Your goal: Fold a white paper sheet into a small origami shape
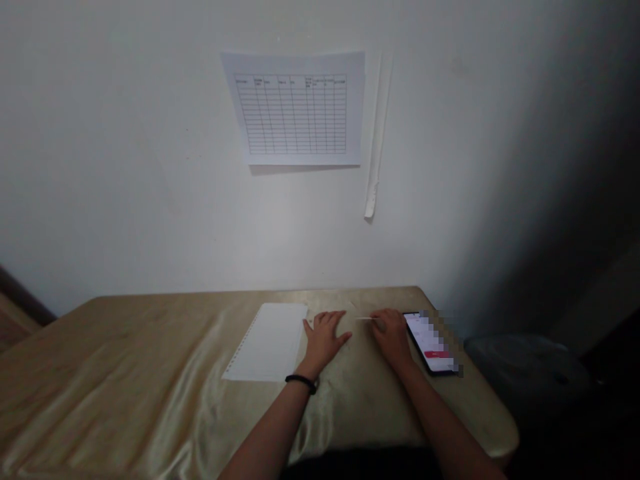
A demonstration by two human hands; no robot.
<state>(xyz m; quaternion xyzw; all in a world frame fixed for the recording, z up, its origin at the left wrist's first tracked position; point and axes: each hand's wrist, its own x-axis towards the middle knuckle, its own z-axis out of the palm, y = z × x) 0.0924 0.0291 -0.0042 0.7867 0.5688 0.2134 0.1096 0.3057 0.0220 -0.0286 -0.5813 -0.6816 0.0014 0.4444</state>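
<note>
- Black band (301,383), one: circled the left wrist.
- Gold cloth (150,360), satiny, creased: covered the table beneath both hands.
- Blank loose-leaf sheet (265,343), holes along its left edge: lay flat, just left of the left hand.
- Phone (427,343), screen lit, partly pixelated: lay just right of the right hand.
- Left hand (324,339): empty, fingers spread.
- Right hand (391,328): fingers curled, pinching a thin pale stick (366,318) that pointed leftward between the hands.
- Printed grid sheet (295,113) and white strip (375,147): hung on the wall, side by side.
</note>
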